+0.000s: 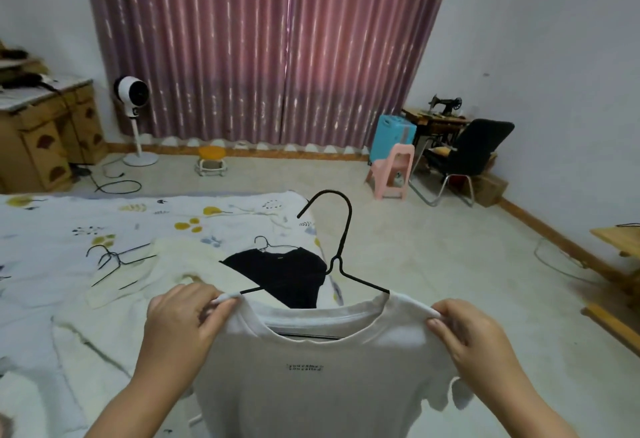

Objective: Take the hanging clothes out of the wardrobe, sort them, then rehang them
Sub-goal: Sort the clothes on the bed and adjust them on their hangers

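Bed (pixel 69 299) carries a black shirt (pixel 287 278) on its hanger plus loose hangers (pixel 117 261). White T-shirt (pixel 311 385) held up over the bed edge on a black hanger (pixel 341 247). Left hand (pixel 183 319) and right hand (pixel 471 337) each pinch a shoulder.

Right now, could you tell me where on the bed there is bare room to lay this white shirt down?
Free: the quilt at the far left, beyond the loose hangers, and its near-left part beside the left hand. Crowded: the middle, where the cream garment and black shirt lie.
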{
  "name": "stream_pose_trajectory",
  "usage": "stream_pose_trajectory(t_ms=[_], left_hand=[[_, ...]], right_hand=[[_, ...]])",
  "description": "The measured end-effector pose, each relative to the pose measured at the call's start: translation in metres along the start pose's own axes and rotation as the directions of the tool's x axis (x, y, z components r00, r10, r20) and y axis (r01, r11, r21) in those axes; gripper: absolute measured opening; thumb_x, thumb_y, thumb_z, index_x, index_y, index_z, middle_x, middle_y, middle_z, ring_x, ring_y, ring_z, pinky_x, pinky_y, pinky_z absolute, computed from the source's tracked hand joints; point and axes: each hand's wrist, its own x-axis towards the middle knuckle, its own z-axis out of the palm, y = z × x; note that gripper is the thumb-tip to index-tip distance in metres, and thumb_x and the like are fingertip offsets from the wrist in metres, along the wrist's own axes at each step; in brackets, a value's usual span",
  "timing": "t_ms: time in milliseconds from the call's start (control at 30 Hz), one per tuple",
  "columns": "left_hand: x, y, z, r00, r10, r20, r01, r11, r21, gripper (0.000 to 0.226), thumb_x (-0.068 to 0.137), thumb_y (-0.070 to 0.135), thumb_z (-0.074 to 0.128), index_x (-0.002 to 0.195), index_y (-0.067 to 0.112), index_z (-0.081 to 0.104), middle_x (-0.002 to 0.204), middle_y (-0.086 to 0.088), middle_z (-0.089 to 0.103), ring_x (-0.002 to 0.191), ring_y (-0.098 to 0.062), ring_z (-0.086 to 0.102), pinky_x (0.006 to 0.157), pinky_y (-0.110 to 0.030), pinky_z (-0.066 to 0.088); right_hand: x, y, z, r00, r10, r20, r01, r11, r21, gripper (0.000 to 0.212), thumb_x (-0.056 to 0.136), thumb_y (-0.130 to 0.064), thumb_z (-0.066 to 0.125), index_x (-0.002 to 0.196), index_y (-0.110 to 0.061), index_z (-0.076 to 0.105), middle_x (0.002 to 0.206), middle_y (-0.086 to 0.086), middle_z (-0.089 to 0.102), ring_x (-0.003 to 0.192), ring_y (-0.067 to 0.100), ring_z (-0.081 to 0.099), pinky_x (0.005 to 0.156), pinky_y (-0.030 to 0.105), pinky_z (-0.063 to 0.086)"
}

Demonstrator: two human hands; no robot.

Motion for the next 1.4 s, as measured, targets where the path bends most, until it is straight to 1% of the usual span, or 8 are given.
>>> stream_pose_trajectory(t_ms=[167,333,433,600,800,967,1100,1400], left_hand=[[0.019,-0.021,0.030,0.997,-0.072,0.020,0.071,0.996,0.049,0.027,0.079,0.048,0.043,0.061,0.040,0.025,0.052,0.016,0.030,0.058,-0.009,0.030,0.058,-0.029,0.020],[0.039,-0.018,0.064,0.991,-0.130,0.013,0.128,0.987,0.101,0.030,0.080,0.048,0.041,0.057,0.032,0.032,0.052,0.011,0.033,0.055,-0.016,0.038,0.062,-0.030,0.028],[0.048,-0.009,0.086,0.985,-0.173,-0.024,0.175,0.970,0.169,0.040,0.081,0.050,0.039,0.054,0.020,0.043,0.055,0.007,0.041,0.058,-0.019,0.042,0.063,-0.030,0.021],[0.054,0.020,0.124,0.967,-0.235,-0.101,0.255,0.916,0.309,0.042,0.080,0.048,0.040,0.057,0.015,0.052,0.059,0.004,0.045,0.062,-0.023,0.048,0.067,-0.027,0.016],[0.068,0.046,0.158,0.913,-0.377,-0.157,0.408,0.816,0.411,0.047,0.078,0.051,0.037,0.063,0.014,0.062,0.069,-0.001,0.057,0.076,-0.030,0.055,0.080,-0.041,0.034],[0.084,0.042,0.178,0.854,-0.488,-0.178,0.510,0.723,0.466,0.025,0.081,0.030,0.068,0.074,0.006,0.070,0.090,-0.013,0.062,0.094,-0.036,0.055,0.086,-0.048,0.035],[0.095,0.023,0.190,0.826,-0.536,-0.172,0.548,0.697,0.462,0.019,0.082,0.026,0.069,0.079,0.007,0.071,0.098,-0.013,0.058,0.102,-0.035,0.048,0.085,-0.044,0.032],[0.111,-0.046,0.223,0.844,-0.523,-0.117,0.510,0.715,0.478,0.019,0.076,0.023,0.075,0.069,0.006,0.069,0.085,-0.014,0.052,0.086,-0.036,0.050,0.070,-0.041,0.039]], right_hand=[[0.042,0.013,0.029,1.000,-0.029,-0.003,0.030,0.999,0.043,0.014,0.076,-0.027,0.054,0.066,-0.035,0.049,0.060,-0.016,0.048,0.074,-0.011,0.048,0.064,0.007,0.035],[0.086,0.037,0.043,0.998,-0.043,-0.040,0.045,0.997,0.060,0.041,0.083,-0.008,0.067,0.063,-0.035,0.044,0.059,-0.014,0.046,0.062,0.003,0.047,0.063,0.010,0.035],[0.106,0.058,0.048,0.997,-0.076,-0.034,0.078,0.994,0.080,0.035,0.083,-0.008,0.066,0.064,-0.031,0.047,0.059,-0.013,0.046,0.061,0.001,0.044,0.061,0.014,0.036],[0.141,0.110,0.059,0.988,-0.129,0.081,0.112,0.976,0.187,0.036,0.085,-0.013,0.064,0.062,-0.032,0.044,0.061,-0.010,0.049,0.062,0.004,0.046,0.058,0.021,0.034],[0.186,0.154,0.074,0.955,-0.212,0.206,0.140,0.938,0.316,0.025,0.085,-0.014,0.064,0.063,-0.016,0.052,0.072,-0.005,0.055,0.072,0.008,0.049,0.058,0.020,0.034],[0.216,0.155,0.091,0.948,-0.214,0.236,0.122,0.928,0.351,0.030,0.087,-0.014,0.061,0.060,-0.022,0.049,0.058,-0.005,0.050,0.059,0.009,0.047,0.054,0.019,0.033],[0.229,0.149,0.115,0.957,-0.176,0.231,0.091,0.937,0.337,0.037,0.088,-0.014,0.061,0.059,-0.029,0.043,0.059,-0.007,0.049,0.059,0.003,0.045,0.053,0.016,0.030],[0.266,0.139,0.190,0.970,-0.090,0.226,0.029,0.965,0.260,0.030,0.088,-0.019,0.060,0.062,-0.016,0.045,0.061,-0.002,0.047,0.063,0.019,0.044,0.056,0.015,0.029]])
